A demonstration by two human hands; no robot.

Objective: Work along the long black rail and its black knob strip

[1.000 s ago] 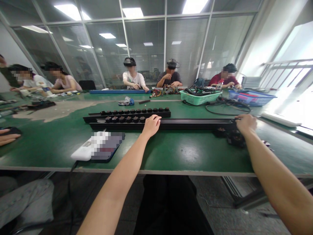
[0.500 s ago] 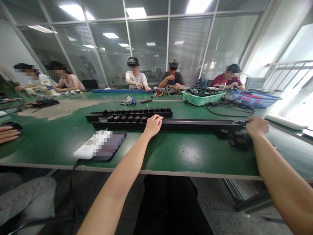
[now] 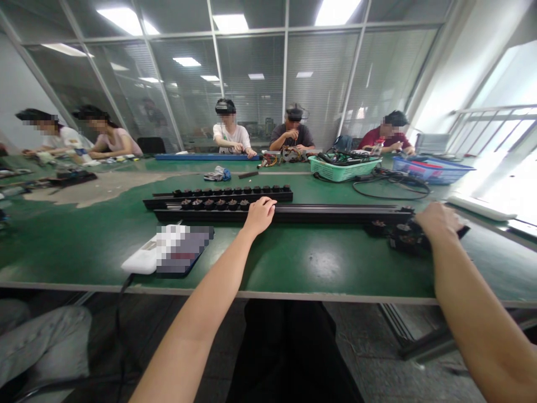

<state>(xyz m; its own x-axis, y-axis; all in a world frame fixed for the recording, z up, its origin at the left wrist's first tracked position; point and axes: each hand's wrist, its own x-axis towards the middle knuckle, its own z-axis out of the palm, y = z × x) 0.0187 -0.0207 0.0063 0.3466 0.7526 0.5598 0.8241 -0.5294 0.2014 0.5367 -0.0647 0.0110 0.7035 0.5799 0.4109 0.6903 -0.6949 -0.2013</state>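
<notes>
A long black rail point(image 3: 331, 213) lies across the table, with several round black modules point(image 3: 221, 205) seated in its left half. My left hand point(image 3: 260, 214) is closed over the rail near its middle, fingers bent across the top edge. At the rail's right end sits one dark module point(image 3: 406, 211). Just beside that end is my right hand point(image 3: 438, 221), held low over a group of loose black modules point(image 3: 403, 239). Its fingers are curled downward and mostly hidden behind the hand's back. Behind lies a second black rail point(image 3: 268, 196) holding a row of similar modules.
A white device point(image 3: 140, 258) and a phone point(image 3: 184, 257) lie left of my left forearm. Further back are a grey-blue cloth point(image 3: 217, 174), a green basket point(image 3: 344, 169) of cables, a blue basket point(image 3: 434, 169) and a loose black cable point(image 3: 392, 193). Several people sit across the table.
My right hand has shifted slightly off the rail's end, toward me and over the loose modules. My left hand stays on the rail. Another person's hand at the far left has left view.
</notes>
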